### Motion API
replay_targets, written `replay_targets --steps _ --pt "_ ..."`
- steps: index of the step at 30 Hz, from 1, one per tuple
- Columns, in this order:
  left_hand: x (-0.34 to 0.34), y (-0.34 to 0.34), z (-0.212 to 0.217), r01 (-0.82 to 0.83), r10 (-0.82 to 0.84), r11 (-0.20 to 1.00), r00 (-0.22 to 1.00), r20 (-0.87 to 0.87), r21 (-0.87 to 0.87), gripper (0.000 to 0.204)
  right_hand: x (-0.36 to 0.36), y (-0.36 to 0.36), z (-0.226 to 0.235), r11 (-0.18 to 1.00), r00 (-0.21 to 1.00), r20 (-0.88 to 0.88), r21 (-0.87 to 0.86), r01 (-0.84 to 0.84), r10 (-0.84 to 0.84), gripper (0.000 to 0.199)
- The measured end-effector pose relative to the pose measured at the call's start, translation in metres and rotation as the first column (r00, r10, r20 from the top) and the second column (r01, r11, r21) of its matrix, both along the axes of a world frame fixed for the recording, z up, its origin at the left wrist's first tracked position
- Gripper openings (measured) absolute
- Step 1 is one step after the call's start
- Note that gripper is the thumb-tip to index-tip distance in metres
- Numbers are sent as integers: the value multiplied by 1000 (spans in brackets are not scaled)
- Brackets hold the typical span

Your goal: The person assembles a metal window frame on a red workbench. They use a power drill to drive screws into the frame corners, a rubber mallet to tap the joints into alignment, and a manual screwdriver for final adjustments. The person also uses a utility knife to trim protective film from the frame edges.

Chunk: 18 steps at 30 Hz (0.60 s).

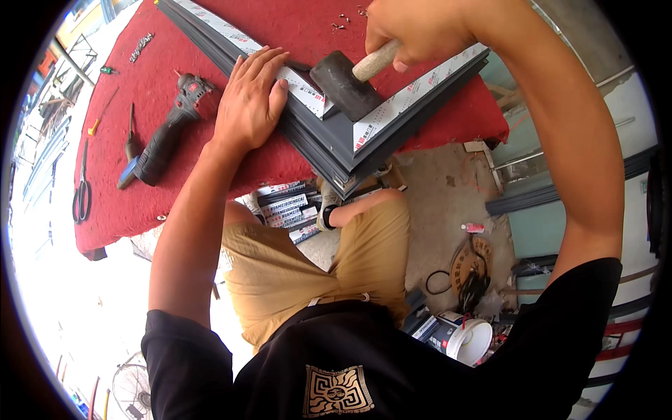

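A dark grey window-frame corner (336, 143), two profiles meeting at an angle and partly covered with white printed film, lies on a red cloth-covered table (189, 38) with its corner jutting past the near edge. My left hand (253, 98) rests flat on the left profile, fingers stretched out. Wrapped round the pale handle of a black rubber mallet (346, 85) is my right hand (413, 31). The mallet's head is at the inner side of the corner, over the frame; whether it touches the profile I cannot tell.
On the table's left side lie a cordless drill (175, 126), black scissors (82, 192), screwdrivers (131, 140) and a small pile of screws (142, 46). Below, film-wrapped profiles (287, 206) are stacked under the table. A white bucket (465, 341) stands on the floor to the right.
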<state>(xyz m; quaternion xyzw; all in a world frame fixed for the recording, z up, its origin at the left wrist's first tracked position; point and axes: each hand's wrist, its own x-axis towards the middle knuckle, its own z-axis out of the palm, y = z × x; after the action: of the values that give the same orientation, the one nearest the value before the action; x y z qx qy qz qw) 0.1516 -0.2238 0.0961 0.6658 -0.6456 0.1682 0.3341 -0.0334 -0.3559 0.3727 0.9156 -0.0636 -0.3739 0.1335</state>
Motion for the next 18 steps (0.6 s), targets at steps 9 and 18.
replay_targets --steps 9,18 --pt "0 4 3 -8 8 1000 1000 -17 -2 52 -107 -9 -50 998 506 862 -57 10 44 32" --pt "2 -3 -3 -1 1 999 1000 9 -49 51 -162 38 -169 980 225 953 193 53 -200 44"
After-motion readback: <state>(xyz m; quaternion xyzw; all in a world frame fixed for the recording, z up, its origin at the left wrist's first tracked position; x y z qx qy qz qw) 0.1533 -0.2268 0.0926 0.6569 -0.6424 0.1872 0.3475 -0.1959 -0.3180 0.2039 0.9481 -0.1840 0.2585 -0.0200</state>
